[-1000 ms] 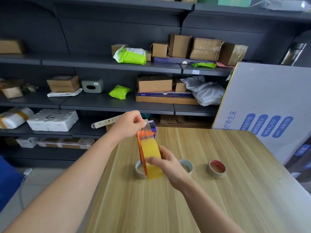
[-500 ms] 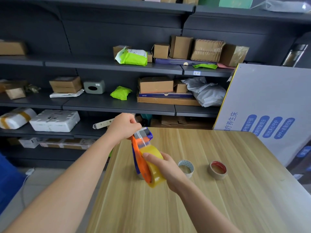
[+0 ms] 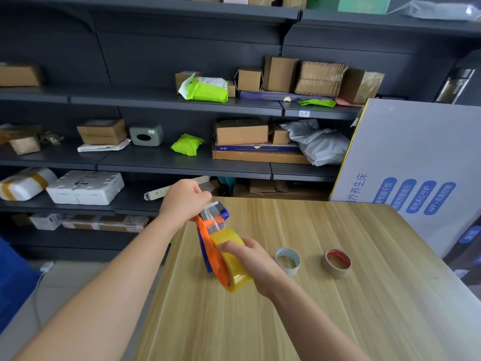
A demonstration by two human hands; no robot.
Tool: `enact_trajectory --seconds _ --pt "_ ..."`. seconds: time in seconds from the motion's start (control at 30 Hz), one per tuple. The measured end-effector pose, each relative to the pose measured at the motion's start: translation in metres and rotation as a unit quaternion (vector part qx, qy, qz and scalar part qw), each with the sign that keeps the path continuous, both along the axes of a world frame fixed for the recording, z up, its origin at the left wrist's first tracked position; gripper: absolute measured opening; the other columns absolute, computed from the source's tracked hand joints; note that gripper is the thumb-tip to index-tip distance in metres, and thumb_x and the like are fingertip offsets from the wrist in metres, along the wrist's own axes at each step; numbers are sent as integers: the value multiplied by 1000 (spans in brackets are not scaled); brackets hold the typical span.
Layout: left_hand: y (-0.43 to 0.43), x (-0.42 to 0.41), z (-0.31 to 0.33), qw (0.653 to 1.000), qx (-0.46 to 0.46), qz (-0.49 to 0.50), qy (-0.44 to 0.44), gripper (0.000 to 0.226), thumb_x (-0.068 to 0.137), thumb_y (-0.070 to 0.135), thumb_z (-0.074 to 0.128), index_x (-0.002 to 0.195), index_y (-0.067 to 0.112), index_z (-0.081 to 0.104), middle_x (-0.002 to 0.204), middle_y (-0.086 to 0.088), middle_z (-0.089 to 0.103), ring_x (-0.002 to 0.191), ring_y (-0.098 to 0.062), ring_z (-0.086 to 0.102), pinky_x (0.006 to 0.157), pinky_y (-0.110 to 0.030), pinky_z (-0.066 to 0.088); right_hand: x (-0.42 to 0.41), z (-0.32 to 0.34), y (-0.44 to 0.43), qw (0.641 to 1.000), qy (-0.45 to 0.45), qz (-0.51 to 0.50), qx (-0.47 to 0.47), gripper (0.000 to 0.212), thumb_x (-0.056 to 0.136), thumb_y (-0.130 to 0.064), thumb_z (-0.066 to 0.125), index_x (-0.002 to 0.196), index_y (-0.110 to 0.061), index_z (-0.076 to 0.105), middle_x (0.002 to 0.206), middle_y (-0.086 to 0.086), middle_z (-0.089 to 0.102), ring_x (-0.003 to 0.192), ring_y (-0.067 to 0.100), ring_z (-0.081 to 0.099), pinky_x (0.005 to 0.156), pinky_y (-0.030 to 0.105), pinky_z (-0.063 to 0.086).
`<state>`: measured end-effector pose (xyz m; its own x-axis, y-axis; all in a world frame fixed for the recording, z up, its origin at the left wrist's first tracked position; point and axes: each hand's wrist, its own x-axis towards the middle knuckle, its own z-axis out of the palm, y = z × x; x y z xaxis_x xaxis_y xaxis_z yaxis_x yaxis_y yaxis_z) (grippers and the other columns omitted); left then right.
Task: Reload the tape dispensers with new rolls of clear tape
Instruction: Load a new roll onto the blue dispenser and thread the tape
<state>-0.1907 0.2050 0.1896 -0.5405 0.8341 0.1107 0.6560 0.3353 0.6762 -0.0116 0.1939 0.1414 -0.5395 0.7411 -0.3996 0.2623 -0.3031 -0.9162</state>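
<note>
The tape dispenser [image 3: 212,238] has been tipped over to the right, where before it was held straight up. The left hand [image 3: 183,201] has been lowered, and the right hand [image 3: 251,261] has been wrapped further over the yellow roll [image 3: 233,269].

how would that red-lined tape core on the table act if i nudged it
The red-lined core lies flat on the table, so it would probably slide rather than roll. It looks nearly spent and hollow, so likely light and easy to skid.

Orange-and-blue tape dispenser [image 3: 212,237] held tilted above the tabletop [image 3: 312,308], cutter end up and away. Yellowish clear tape roll [image 3: 233,261] mounted in it, loose strip running up to the cutter. Two near-empty rolls, white core [image 3: 288,261] and red core [image 3: 337,263], lie flat to its right.
</note>
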Motion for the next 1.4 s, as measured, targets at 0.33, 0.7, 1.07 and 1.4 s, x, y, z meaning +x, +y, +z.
enact_trajectory --seconds 0.33,0.7,1.07,1.4 --pt "8 -3 4 990 -1 -22 142 18 94 28 52 80 16 52 82 -1 60 75 -20 55 58 -31 39 -6 0 0 998 -31 52 18 80 58 -47 71 129 -21 46 117 3 61 108 21 60 98 42 51" --pt "14 2 7 974 46 -79 206 22 98 35 46 87 17 50 66 1 55 61 -20 52 50 -30 37 0 5 -2 998 9 29 59 38 89 -53 60 113 -26 49 103 -8 62 95 10 61 86 31 51" --pt "17 -5 12 988 76 -94 96 25 97 37 49 80 19 50 65 3 65 61 -16 60 53 -31 44 4 -1 1 997 60 10 40 19 91 -40 62 86 -34 45 93 -11 57 85 7 57 74 23 48" --pt "14 -16 37 966 135 -46 -218 27 87 10 65 62 11 53 46 -1 54 54 -24 59 62 -36 54 -8 -15 0 995 13 23 97 46 68 -48 68 106 -21 62 102 3 69 92 20 66 79 34 53"
